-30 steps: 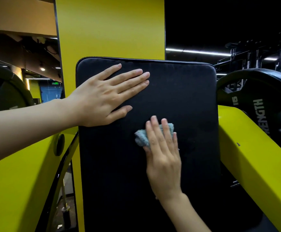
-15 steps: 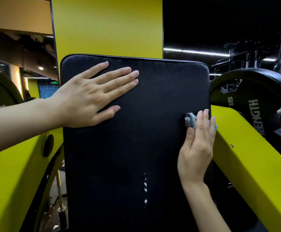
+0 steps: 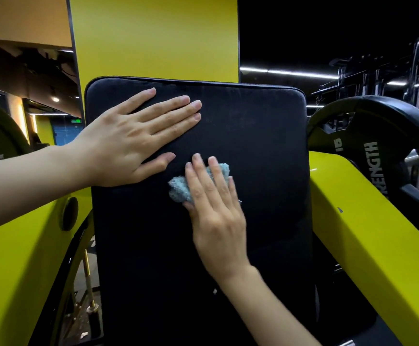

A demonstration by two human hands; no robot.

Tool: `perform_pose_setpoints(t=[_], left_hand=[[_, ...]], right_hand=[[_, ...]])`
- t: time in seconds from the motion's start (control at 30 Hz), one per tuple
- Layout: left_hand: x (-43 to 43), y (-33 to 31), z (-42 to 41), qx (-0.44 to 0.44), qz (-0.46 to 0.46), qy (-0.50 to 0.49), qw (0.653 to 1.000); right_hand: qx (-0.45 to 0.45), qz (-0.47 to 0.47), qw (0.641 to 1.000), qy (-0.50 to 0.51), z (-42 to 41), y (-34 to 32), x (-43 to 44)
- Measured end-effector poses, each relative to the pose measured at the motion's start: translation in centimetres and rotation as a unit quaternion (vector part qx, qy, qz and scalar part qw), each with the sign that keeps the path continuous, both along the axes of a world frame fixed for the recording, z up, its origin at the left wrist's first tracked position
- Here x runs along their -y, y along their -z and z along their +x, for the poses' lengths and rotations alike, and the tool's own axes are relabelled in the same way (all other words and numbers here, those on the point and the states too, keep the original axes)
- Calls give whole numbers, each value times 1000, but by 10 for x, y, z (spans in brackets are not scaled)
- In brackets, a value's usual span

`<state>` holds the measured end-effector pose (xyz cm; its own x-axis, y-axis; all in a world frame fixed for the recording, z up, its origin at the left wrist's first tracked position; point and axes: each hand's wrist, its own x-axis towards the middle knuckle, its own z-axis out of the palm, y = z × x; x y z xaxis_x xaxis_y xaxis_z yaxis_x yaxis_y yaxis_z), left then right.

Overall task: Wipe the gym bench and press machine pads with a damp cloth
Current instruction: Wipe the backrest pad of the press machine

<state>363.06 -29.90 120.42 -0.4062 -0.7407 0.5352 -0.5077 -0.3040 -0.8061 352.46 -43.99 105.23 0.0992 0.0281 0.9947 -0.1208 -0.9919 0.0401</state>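
Blue cloth (image 3: 178,189) bunched on the black back pad (image 3: 265,171), near the pad's middle, a bit left of centre. Right hand (image 3: 215,216) lies flat over the cloth, fingers straight and close together, pressing it to the pad; cloth pokes out left of the fingers and past the fingertips. Left hand (image 3: 128,143) flat on the pad's upper left corner area, fingers straight and together, thumb spread, thumb tip near the right hand's fingertips. Yellow frame arm (image 3: 368,245) along the pad's right edge, black weight plate (image 3: 378,151) above it. Yellow column (image 3: 153,36) behind the pad's top edge.
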Motion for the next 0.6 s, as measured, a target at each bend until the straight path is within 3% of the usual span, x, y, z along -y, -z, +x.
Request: perform_pose_setpoints(t=[0.3, 0.6], left_hand=[[0, 0, -6, -65, 12, 11, 998], [7, 11, -8, -1, 6, -16, 1000]], right_hand=[[54, 91, 994, 9, -36, -36, 75], [65, 117, 991, 19, -40, 5, 77]])
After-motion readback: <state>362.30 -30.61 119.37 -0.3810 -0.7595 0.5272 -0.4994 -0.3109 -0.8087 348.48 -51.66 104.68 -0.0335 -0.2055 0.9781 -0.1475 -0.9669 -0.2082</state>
